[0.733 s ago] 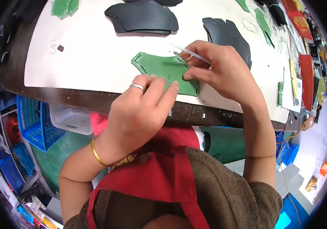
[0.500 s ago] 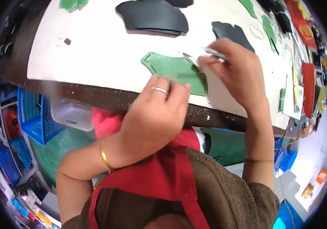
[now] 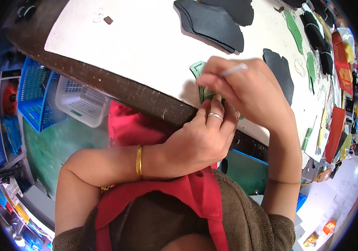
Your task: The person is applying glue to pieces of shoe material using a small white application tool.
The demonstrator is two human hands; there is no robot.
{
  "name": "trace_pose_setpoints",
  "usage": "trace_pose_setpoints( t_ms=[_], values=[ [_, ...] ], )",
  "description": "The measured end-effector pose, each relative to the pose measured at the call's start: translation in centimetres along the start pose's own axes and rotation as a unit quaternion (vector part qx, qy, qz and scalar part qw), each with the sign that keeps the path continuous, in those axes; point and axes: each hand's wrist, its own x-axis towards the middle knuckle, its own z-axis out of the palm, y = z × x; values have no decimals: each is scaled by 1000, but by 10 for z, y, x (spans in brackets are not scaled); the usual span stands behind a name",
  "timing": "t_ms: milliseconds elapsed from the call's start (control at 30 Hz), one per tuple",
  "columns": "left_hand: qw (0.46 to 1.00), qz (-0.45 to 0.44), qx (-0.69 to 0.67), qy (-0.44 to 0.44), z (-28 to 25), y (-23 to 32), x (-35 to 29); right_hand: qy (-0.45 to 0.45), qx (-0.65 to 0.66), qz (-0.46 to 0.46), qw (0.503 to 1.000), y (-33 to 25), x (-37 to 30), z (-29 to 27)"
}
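Note:
A green slotted pattern piece (image 3: 196,68) lies near the front edge of the white work board (image 3: 145,46), mostly covered by my hands. My left hand (image 3: 204,136), with a ring and a gold bangle at the wrist, rests its fingertips on the piece's near side, fingers slightly apart. Just above it my right hand (image 3: 252,85) pinches a thin whitish pen (image 3: 234,70) and is over the green piece. The pen's tip is hidden behind the fingers. Dark leather-like cut pieces (image 3: 210,27) lie stacked beyond my hands, and another dark piece (image 3: 280,73) is to their right.
Further green pieces (image 3: 294,31) and black bundles (image 3: 312,31) lie at the far right. A small brown block (image 3: 108,20) sits at the far left. The table's dark edge (image 3: 145,100) runs along the front. Below it stand a blue basket (image 3: 36,94) and a clear basket (image 3: 82,100).
The view has turned, so the board appears shifted right. My right hand has come leftward over the green piece, which is now largely covered. My left hand still rests on it.

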Motion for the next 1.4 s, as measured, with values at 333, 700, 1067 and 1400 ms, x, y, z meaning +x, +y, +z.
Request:
trace_pose_setpoints(
  t_ms=[333, 700, 1067, 1400],
  values=[
    [999, -49, 3, -3, -1, -2, 7, 115, 99, 69, 986, 9, 2, -10],
    [999, -32, -17, 16, 4, -3, 4, 78, -72, -41, 993, 7, 32, 6],
    [999, -45, -10, -4, -2, -2, 9, 205, -25, 111, 972, 10, -22, 13],
    [998, -37, 50, 29, 5, -2, 17, 259, 80, 129, 954, 31, -72, 25]
  ],
)
